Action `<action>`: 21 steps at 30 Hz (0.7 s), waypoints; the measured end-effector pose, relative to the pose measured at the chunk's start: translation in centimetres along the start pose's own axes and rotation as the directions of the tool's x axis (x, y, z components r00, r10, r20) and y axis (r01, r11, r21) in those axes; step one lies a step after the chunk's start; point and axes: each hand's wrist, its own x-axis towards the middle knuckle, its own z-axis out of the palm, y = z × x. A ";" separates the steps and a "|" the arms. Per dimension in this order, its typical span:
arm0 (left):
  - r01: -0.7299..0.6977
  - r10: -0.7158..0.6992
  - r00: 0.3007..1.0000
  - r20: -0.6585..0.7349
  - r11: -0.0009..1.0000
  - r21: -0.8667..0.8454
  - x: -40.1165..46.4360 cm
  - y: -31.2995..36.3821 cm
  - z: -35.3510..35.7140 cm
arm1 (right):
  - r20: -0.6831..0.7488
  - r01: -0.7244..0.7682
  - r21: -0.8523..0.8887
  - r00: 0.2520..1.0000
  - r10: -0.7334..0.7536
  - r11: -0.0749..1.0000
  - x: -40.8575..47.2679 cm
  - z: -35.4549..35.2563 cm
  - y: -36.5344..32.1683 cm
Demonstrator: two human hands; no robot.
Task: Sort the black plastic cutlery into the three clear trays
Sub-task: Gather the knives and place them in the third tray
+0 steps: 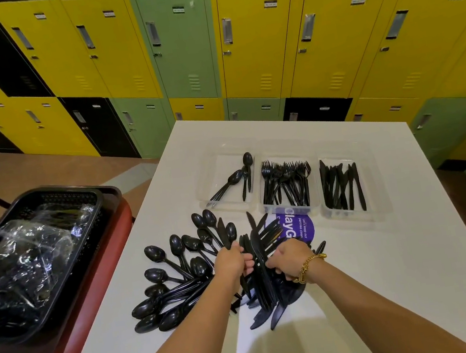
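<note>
A heap of black plastic cutlery (180, 278) lies on the white table (391, 273), spoons fanned out to the left, knives and forks in the middle. My left hand (231, 262) grips a bundle of cutlery (260, 263) in the heap. My right hand (289, 258), with a gold bracelet, holds the same bundle from the right. Three clear trays stand behind: the left tray (211, 179) holds a few spoons, the middle tray (290, 207) holds forks, the right tray (372, 185) holds knives.
A purple round sticker (303, 227) lies in front of the middle tray. At the left, a black basket (48, 201) with plastic-wrapped cutlery sits on a red tray (118, 223). Yellow, green and black lockers (235, 40) fill the wall behind the table.
</note>
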 end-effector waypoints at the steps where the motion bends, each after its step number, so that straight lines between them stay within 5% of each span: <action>1: 0.007 -0.007 1.000 0.011 1.000 -0.023 -0.1 0.1 0.1 | 0.044 0.017 0.057 0.999 -0.020 0.998 -0.5 0.0 -0.1; 8: 0.010 -0.007 0.999 0.036 0.996 -0.090 -1.0 0.2 0.5 | 0.162 0.075 0.110 0.982 -0.093 0.991 -2.0 1.5 -0.8; 15: -0.011 0.027 0.982 -0.186 0.996 0.087 0.3 0.3 -2.0 | -0.221 0.008 -0.172 0.974 -0.046 0.985 -1.3 3.0 -1.1; 21: -0.027 0.036 0.990 -0.136 0.997 0.067 -0.2 0.3 -2.4 | -0.188 -0.041 -0.196 0.982 0.003 0.980 -1.1 4.5 -1.5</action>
